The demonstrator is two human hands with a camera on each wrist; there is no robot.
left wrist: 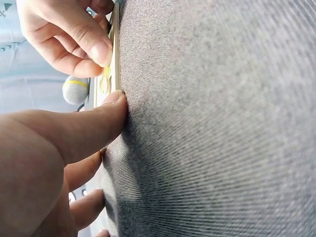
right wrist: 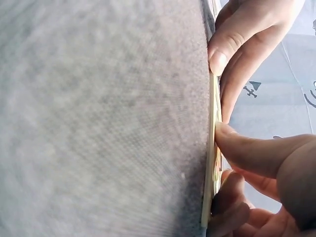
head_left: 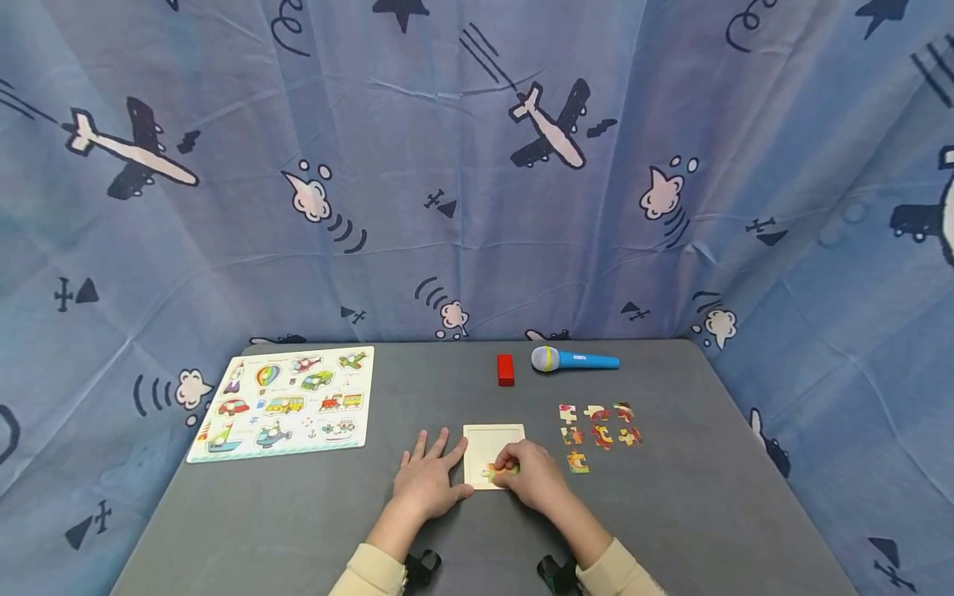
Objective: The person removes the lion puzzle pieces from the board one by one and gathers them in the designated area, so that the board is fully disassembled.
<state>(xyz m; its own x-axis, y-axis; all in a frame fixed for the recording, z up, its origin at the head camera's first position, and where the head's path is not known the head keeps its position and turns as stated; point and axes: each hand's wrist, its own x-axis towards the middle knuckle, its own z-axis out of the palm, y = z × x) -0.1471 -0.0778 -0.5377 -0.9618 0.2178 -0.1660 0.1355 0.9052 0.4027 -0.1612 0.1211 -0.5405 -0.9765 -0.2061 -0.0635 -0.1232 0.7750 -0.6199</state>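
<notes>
A small square wooden puzzle tray lies on the grey table. My left hand rests on the cloth at its left, fingers spread. Its thumb touches the tray's near left corner. With thumb and fingers, my right hand pinches a jigsaw piece low over the tray's near side. The left wrist view shows yellow puzzle print beneath the right fingertips. How far the piece sits in the tray is hidden. Several loose jigsaw pieces lie to the right, printed in red, orange and green.
At the back stand out a red block and a blue toy microphone with a grey head. A large vehicle picture board lies at the far left. A blue curtain with airplanes surrounds the table.
</notes>
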